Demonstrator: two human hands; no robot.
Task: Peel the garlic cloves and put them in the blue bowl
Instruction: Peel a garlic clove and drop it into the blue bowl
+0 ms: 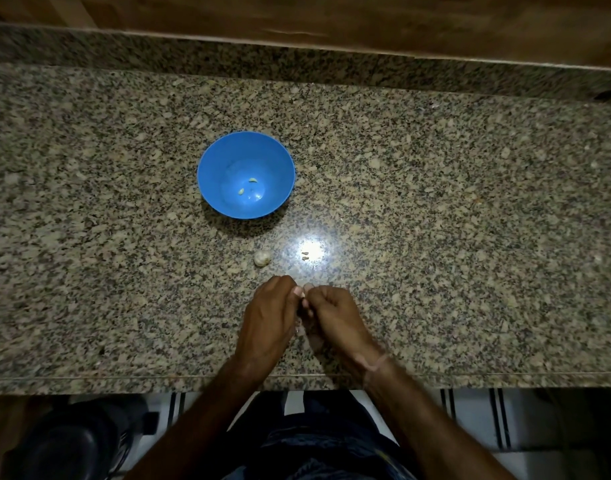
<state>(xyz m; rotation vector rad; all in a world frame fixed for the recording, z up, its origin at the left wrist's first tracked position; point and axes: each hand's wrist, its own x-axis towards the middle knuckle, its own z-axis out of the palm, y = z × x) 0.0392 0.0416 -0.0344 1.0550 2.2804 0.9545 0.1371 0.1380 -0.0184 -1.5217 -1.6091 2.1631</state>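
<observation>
A blue bowl [214,174] stands on the granite counter, with two small peeled cloves [252,180] lying in its bottom. An unpeeled piece of garlic [262,258] lies on the counter between the bowl and my hands. My left hand [269,317] and my right hand [335,320] meet near the front edge, fingers curled, and pinch a small garlic clove [301,293] between their fingertips. Most of that clove is hidden by the fingers.
Small scraps of peel [304,255] lie in the bright light spot right of the loose garlic. The granite counter [470,202] ends at a raised back ledge and a wooden wall. Below the front edge a dark object sits on the floor at left.
</observation>
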